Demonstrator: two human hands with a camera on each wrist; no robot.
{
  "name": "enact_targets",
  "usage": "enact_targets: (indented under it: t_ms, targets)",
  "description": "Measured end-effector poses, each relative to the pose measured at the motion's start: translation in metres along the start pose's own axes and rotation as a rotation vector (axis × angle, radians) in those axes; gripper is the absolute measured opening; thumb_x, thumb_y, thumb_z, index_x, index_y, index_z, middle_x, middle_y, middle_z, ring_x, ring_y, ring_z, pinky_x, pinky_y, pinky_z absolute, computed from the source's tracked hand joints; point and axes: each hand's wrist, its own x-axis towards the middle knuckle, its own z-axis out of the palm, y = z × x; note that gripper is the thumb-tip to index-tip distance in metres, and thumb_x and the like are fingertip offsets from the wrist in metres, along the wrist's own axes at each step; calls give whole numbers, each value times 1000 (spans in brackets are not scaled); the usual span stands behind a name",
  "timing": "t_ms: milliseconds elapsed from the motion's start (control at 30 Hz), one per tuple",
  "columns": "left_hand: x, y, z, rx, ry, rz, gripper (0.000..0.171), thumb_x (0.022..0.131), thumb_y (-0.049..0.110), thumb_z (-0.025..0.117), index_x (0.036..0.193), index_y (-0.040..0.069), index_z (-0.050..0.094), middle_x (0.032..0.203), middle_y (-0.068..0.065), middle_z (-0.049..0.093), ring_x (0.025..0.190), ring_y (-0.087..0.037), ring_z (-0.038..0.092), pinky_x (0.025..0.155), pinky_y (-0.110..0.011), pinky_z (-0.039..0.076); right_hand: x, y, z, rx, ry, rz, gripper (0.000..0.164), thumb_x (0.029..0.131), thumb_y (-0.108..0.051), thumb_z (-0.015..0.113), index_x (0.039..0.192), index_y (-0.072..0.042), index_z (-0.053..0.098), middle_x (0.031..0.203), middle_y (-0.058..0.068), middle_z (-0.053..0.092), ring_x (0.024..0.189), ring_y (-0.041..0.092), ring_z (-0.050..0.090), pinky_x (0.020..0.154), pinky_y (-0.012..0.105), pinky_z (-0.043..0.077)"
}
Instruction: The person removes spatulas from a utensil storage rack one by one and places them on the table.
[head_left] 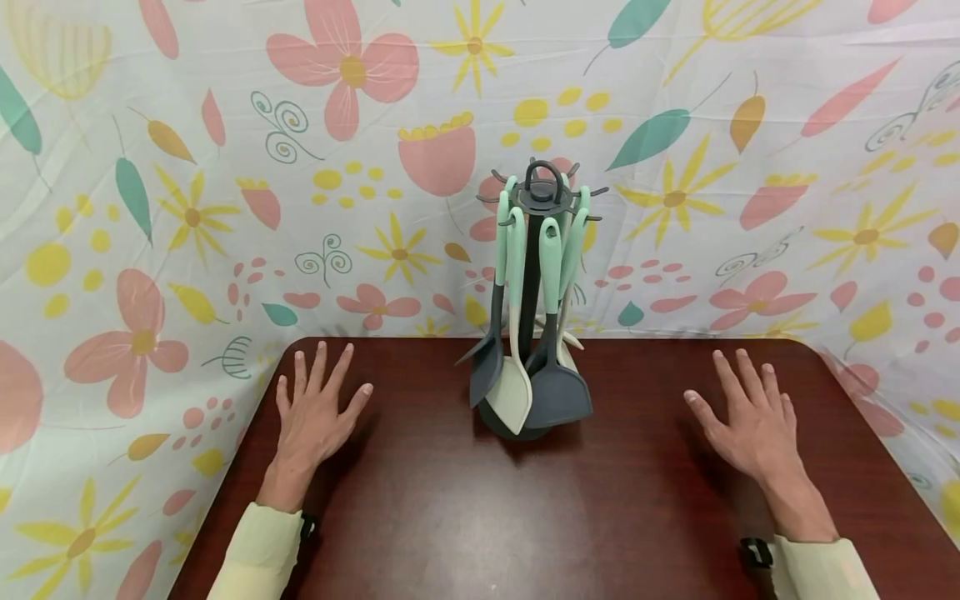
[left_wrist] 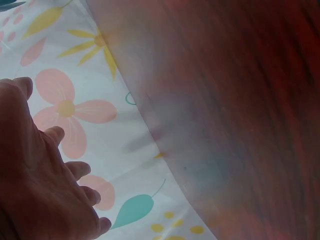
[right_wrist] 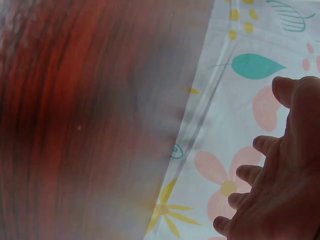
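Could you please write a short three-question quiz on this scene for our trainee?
1. True or false: the left hand and the right hand are both empty.
2. Multiple choice: which colour appears on the hanging utensils? A) red; B) mint green; C) orange.
3. Fill in the blank: the dark utensil stand stands upright on the ____.

Key: 1. True; 2. B; 3. table.

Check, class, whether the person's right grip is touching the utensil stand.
Apart: the head view shows a plain stretch of table between the right grip and the utensil stand.
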Motion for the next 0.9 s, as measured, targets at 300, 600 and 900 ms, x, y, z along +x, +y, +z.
enact_targets:
  t_ms: [300, 600, 900]
  targets:
    - [-2, 2, 2, 42, 29, 18, 79, 105, 65, 51, 170, 30, 26, 176, -17, 18, 164, -41, -1, 121, -74, 6, 2, 0, 3, 9, 61, -37, 79, 107, -48, 58, 168, -8, 27, 170, 31, 22, 158, 56, 6, 117, 81, 13]
    - [-3, 2, 2, 45, 65, 35, 77, 105, 61, 57, 169, 26, 33, 174, -16, 25, 164, -40, 7, 122, -72, 11, 0, 0, 2, 57, 108, -72, 71, 106, -40, 64, 160, 1, 41, 163, 35, 34, 153, 59, 21, 123, 72, 16]
    - [-7, 4, 1, 40, 92, 65, 74, 103, 53, 66, 165, 21, 41, 169, -18, 36, 158, -45, 24, 121, -71, 16, -4, 0, 4, 91, 107, -85, 67, 105, -36, 67, 156, 2, 47, 158, 36, 40, 148, 61, 29, 123, 71, 16]
